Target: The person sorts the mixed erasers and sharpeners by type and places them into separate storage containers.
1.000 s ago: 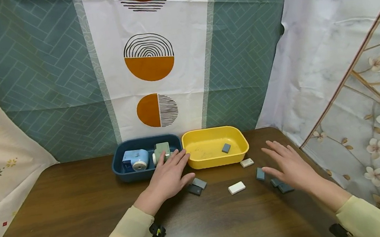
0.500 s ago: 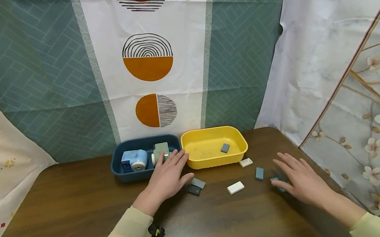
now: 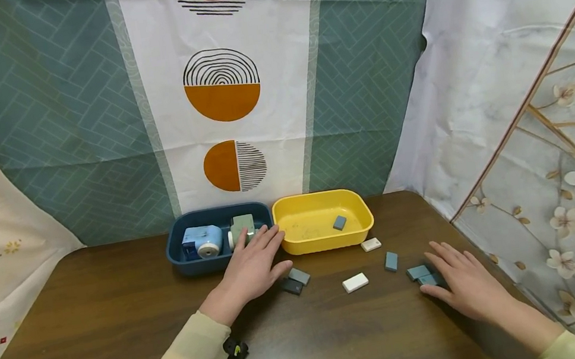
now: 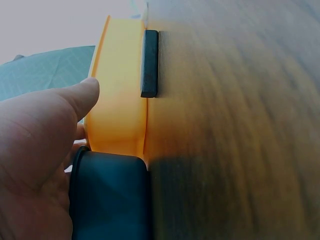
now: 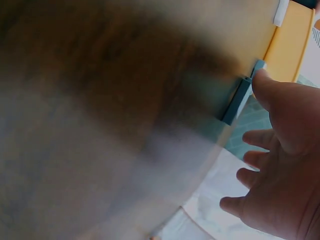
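Here's the right hand, fingers loose, grasping nothing, just beside the blue tiles lying close together on the table. The left hand is empty too, fingers stretched over the navy tray. Those tiles look light, stiff, perhaps slick, and not easily broken, I'd judge; they sit low, so a thumb-and-fingertip pinch across the long edges suits best.

Relaxed, bare left hand toward the far edge of brown wooden surface, relaxed right hand near right edge
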{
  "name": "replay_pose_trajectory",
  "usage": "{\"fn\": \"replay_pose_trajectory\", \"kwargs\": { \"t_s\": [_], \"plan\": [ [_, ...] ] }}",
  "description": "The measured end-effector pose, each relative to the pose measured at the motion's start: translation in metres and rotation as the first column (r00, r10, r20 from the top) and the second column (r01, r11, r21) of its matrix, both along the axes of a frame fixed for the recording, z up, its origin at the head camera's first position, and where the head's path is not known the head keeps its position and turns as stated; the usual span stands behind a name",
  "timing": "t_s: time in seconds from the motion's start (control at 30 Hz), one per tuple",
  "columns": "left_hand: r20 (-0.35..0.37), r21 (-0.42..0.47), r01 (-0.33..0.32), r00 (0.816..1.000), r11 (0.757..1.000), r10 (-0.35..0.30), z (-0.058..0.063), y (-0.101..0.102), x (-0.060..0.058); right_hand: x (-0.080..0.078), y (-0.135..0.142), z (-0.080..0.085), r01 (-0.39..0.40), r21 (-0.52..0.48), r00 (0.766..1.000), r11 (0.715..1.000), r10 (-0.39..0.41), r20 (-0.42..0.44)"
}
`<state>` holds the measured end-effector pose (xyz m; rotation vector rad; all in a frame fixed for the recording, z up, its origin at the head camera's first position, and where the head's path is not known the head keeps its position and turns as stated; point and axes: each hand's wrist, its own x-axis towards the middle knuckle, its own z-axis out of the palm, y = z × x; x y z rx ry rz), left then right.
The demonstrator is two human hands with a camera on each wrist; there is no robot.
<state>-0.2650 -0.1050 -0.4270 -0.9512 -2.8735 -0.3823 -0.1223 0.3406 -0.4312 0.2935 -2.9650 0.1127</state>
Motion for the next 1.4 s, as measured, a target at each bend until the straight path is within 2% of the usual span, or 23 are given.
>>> {"fn": "replay_pose_trajectory", "kwargs": {
  "t_s": [0.2, 0.6, 1.13, 1.4],
  "plan": [
    [0.006, 0.003, -0.002, 1.000, 1.000, 0.002, -0.001, -0.001, 0.001, 0.003, 0.001, -0.004, 0.005, -0.011, 1.000, 1.000, -0.005, 0.014],
    [0.004, -0.006, 0.004, 1.000, 1.000, -0.004, 0.000, 0.000, -0.001, 0.005, -0.001, -0.005, 0.014, 0.019, 1.000, 1.000, -0.013, -0.012],
    [-0.014, -0.005, 0.011, 1.000, 1.000, -0.011, 0.000, -0.001, -0.001, 0.001, 0.003, -0.012, 0.005, -0.017, 1.000, 1.000, -0.005, -0.009],
    [-0.008, 0.000, 0.010, 1.000, 1.000, -0.010, -0.001, -0.001, -0.001, 0.003, 0.004, -0.012, 0.037, -0.012, 0.999, 0.999, -0.037, -0.029]
  ]
}}
